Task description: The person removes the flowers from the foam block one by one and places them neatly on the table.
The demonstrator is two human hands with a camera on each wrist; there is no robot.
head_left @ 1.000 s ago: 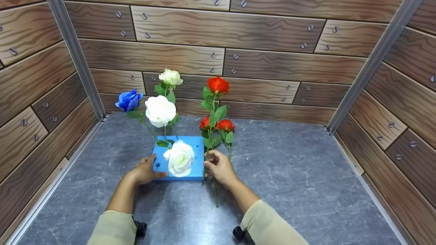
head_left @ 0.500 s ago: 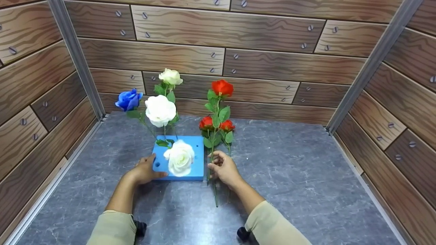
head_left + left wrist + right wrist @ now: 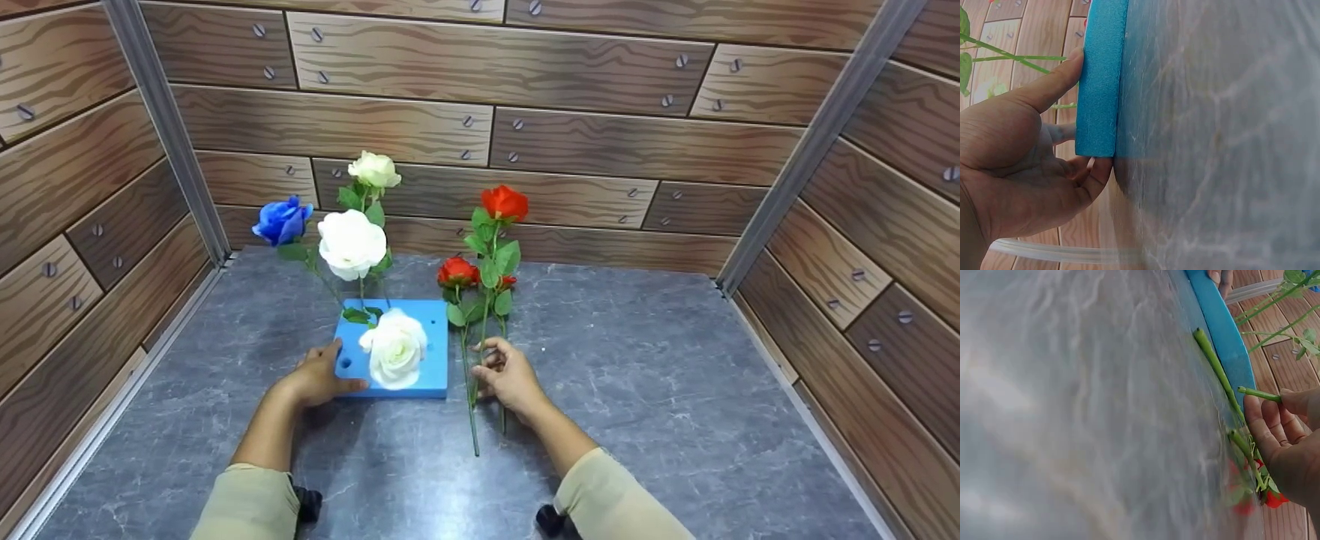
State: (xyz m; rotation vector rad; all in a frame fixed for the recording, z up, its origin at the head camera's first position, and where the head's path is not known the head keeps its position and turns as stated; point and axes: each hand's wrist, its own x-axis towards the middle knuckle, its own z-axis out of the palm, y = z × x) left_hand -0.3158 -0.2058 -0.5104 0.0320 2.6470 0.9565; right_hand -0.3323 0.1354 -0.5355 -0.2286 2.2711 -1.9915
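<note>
My right hand (image 3: 510,379) pinches the stem of a red rose (image 3: 504,202) between thumb and fingers, just right of a blue foam block (image 3: 436,367). The rose leans slightly right, and its cut stem end (image 3: 1258,394) sticks out past the fingers in the right wrist view. My left hand (image 3: 315,375) grips the block's near left corner, thumb on top and fingers curled at the side. Rising from the block are a blue rose (image 3: 282,220), a cream rose (image 3: 374,170) and two white roses, one behind (image 3: 352,244) and one in front (image 3: 396,349).
Two more red roses, one left (image 3: 457,272) and one mostly hidden behind the held rose (image 3: 508,282), lie on the grey marbled tabletop (image 3: 637,390) beside the block. Small holes show in the block's top. Wood-patterned walls (image 3: 420,127) enclose the back and sides.
My right hand has moved right, away from the block's edge, carrying the red rose along and slightly lower in view. The left hand and the block have stayed in place.
</note>
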